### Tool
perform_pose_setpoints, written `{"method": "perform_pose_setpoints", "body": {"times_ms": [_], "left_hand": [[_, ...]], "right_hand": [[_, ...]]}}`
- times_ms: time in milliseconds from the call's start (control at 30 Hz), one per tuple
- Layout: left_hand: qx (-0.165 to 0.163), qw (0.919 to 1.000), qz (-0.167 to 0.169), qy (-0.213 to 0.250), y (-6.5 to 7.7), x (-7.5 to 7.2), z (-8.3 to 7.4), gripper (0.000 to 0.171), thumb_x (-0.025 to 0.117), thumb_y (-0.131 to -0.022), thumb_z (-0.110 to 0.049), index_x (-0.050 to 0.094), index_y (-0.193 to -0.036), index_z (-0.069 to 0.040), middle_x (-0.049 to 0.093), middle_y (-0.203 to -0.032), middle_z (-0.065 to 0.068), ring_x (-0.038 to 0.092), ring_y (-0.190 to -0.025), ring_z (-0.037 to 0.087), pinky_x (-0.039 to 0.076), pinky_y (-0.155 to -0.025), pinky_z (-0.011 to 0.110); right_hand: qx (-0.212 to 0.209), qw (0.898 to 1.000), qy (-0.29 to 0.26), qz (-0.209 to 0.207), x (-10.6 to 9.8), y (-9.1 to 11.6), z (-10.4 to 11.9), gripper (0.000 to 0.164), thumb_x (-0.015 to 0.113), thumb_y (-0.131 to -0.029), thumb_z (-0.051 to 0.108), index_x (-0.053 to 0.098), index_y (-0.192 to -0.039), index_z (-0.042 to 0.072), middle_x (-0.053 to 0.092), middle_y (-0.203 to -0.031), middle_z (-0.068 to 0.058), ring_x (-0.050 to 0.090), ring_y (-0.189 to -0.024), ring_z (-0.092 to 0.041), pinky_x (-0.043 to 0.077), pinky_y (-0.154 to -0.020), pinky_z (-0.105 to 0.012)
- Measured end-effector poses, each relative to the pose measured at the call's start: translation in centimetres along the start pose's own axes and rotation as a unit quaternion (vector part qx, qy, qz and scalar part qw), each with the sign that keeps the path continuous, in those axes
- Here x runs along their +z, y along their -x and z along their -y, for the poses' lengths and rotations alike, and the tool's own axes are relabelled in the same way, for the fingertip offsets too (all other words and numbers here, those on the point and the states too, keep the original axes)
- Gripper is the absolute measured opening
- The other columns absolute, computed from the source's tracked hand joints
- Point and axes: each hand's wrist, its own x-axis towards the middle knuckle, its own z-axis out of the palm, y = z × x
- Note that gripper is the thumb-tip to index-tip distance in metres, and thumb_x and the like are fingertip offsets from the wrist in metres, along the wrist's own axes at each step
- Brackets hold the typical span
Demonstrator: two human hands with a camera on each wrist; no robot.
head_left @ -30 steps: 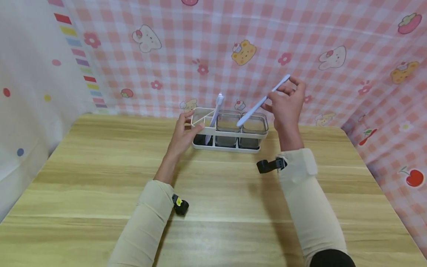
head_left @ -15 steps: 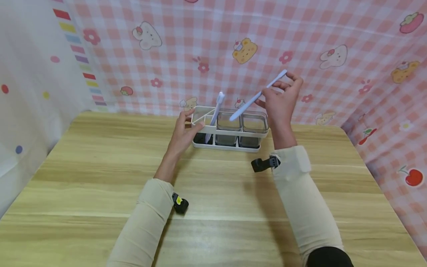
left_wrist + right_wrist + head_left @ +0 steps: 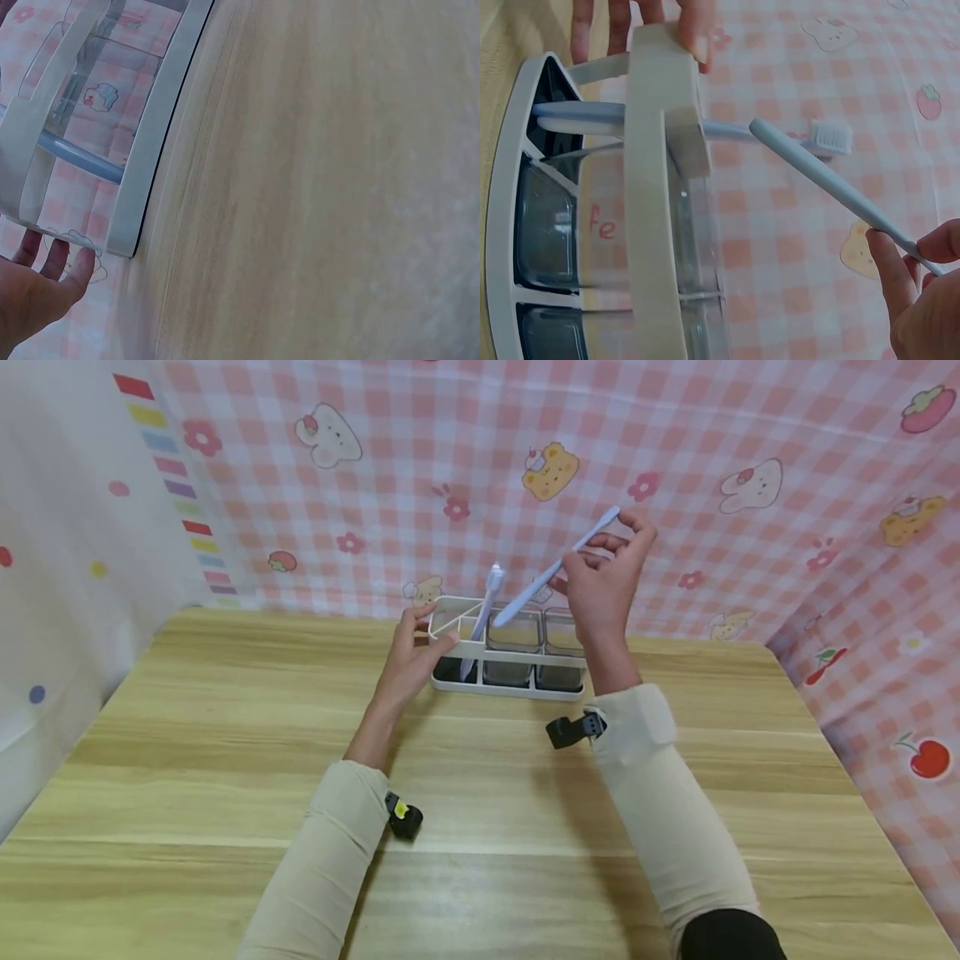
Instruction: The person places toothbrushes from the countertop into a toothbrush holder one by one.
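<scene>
A white toothbrush holder (image 3: 517,657) stands at the back of the table, with two clear cups (image 3: 514,632) in its right slots. My left hand (image 3: 408,656) grips its left end, thumb at the front rim and fingers around the side. One light blue toothbrush (image 3: 832,138) leans in the left compartment, bristles up. My right hand (image 3: 606,581) pinches a second light blue toothbrush (image 3: 534,592) near its head. That brush hangs tilted, its handle end lower left, over the left cup in the head view. In the right wrist view the handle end overlaps the standing brush.
The wooden table (image 3: 480,860) stretches out in front of the holder. Close behind it hangs a pink checked cloth (image 3: 420,460), and a white dotted cloth (image 3: 60,568) covers the left side. Each wrist wears a black strapped camera (image 3: 405,818).
My right hand has moved left and slightly up, bringing the tilted toothbrush from above the right cup toward the standing one. My left hand keeps its grip on the holder.
</scene>
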Motion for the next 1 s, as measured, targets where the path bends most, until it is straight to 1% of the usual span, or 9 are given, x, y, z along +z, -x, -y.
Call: {"method": "perform_pose_setpoints", "body": {"times_ms": [133, 267, 400, 500, 600, 733, 867, 967, 1000], "left_hand": [[0.008, 0.9999, -0.005, 0.004, -0.7, -0.1, 1.4, 0.06, 0.065, -0.097, -0.018, 0.04, -0.15, -0.005, 0.044, -0.134, 0.024, 0.046, -0.116, 0.035, 0.043, -0.088, 0.037], [0.017, 0.9998, -0.013, -0.001, -1.5, -0.1, 3.0, 0.061, 0.067, -0.096, -0.024, 0.042, -0.15, -0.01, 0.046, -0.132, 0.02, 0.048, -0.113, 0.031, 0.044, -0.087, 0.037], [0.016, 0.9997, -0.015, -0.008, -1.5, -0.1, 3.1, 0.059, 0.068, -0.096, -0.025, 0.043, -0.148, -0.011, 0.046, -0.131, 0.019, 0.048, -0.112, 0.03, 0.045, -0.087, 0.039], [0.016, 0.9997, -0.013, -0.009, -1.5, -0.1, 3.1, 0.06, 0.067, -0.097, -0.025, 0.043, -0.149, -0.011, 0.045, -0.132, 0.02, 0.048, -0.113, 0.031, 0.045, -0.088, 0.039], [0.012, 0.9999, -0.009, -0.005, -1.5, -0.1, 3.1, 0.061, 0.067, -0.097, -0.025, 0.042, -0.15, -0.012, 0.044, -0.133, 0.021, 0.047, -0.115, 0.032, 0.044, -0.088, 0.039], [0.0, 1.0, -0.002, 0.002, -1.3, -0.1, 2.6, 0.061, 0.066, -0.098, -0.021, 0.039, -0.152, -0.01, 0.042, -0.135, 0.023, 0.046, -0.118, 0.036, 0.044, -0.088, 0.039], [-0.008, 1.0, -0.001, 0.001, -0.3, 0.0, 0.8, 0.06, 0.064, -0.098, -0.016, 0.039, -0.151, -0.005, 0.042, -0.134, 0.024, 0.046, -0.117, 0.036, 0.044, -0.086, 0.037], [-0.008, 1.0, -0.002, -0.001, 0.4, 0.0, -0.5, 0.058, 0.063, -0.099, -0.014, 0.039, -0.15, -0.002, 0.043, -0.132, 0.024, 0.047, -0.115, 0.034, 0.044, -0.086, 0.036], [-0.006, 1.0, -0.003, -0.001, 0.5, 0.0, -0.6, 0.058, 0.063, -0.098, -0.014, 0.039, -0.15, -0.002, 0.043, -0.132, 0.024, 0.047, -0.115, 0.034, 0.044, -0.086, 0.036]], "right_hand": [[-0.025, 1.0, 0.011, 0.011, 0.8, 0.4, -0.3, 0.058, 0.06, -0.093, -0.006, 0.032, -0.138, 0.017, 0.044, -0.107, -0.006, 0.056, -0.082, -0.02, 0.06, -0.066, -0.041], [-0.03, 0.999, 0.019, 0.017, 1.5, 0.9, -0.5, 0.059, 0.06, -0.093, -0.007, 0.032, -0.139, 0.015, 0.044, -0.106, -0.005, 0.057, -0.084, -0.02, 0.06, -0.066, -0.04], [-0.031, 0.998, 0.042, 0.019, 2.1, 1.3, -0.6, 0.06, 0.061, -0.093, -0.006, 0.032, -0.14, 0.015, 0.046, -0.106, -0.004, 0.058, -0.088, -0.019, 0.06, -0.067, -0.038], [-0.043, 0.997, 0.06, 0.025, 2.4, 1.7, -0.9, 0.058, 0.061, -0.093, -0.006, 0.032, -0.14, 0.014, 0.048, -0.108, -0.006, 0.059, -0.09, -0.019, 0.06, -0.066, -0.037], [-0.057, 0.995, 0.076, 0.029, 2.7, 2.1, -1.3, 0.056, 0.059, -0.094, -0.005, 0.032, -0.14, 0.012, 0.048, -0.11, -0.01, 0.058, -0.092, -0.02, 0.058, -0.067, -0.032], [-0.076, 0.992, 0.093, 0.034, 3.0, 2.5, -1.7, 0.055, 0.057, -0.093, -0.009, 0.034, -0.139, 0.009, 0.049, -0.11, -0.012, 0.058, -0.091, -0.019, 0.054, -0.071, -0.029], [-0.086, 0.991, 0.095, 0.041, 3.4, 2.7, -2.2, 0.055, 0.057, -0.091, -0.011, 0.034, -0.138, 0.007, 0.05, -0.111, -0.018, 0.058, -0.09, -0.021, 0.053, -0.077, -0.032], [-0.086, 0.991, 0.093, 0.047, 3.8, 2.8, -2.5, 0.055, 0.058, -0.091, -0.012, 0.034, -0.138, 0.007, 0.05, -0.11, -0.017, 0.058, -0.091, -0.022, 0.052, -0.081, -0.034], [-0.088, 0.991, 0.092, 0.049, 3.9, 2.9, -2.6, 0.055, 0.058, -0.091, -0.012, 0.034, -0.138, 0.007, 0.051, -0.11, -0.015, 0.058, -0.091, -0.023, 0.052, -0.082, -0.034]]}}
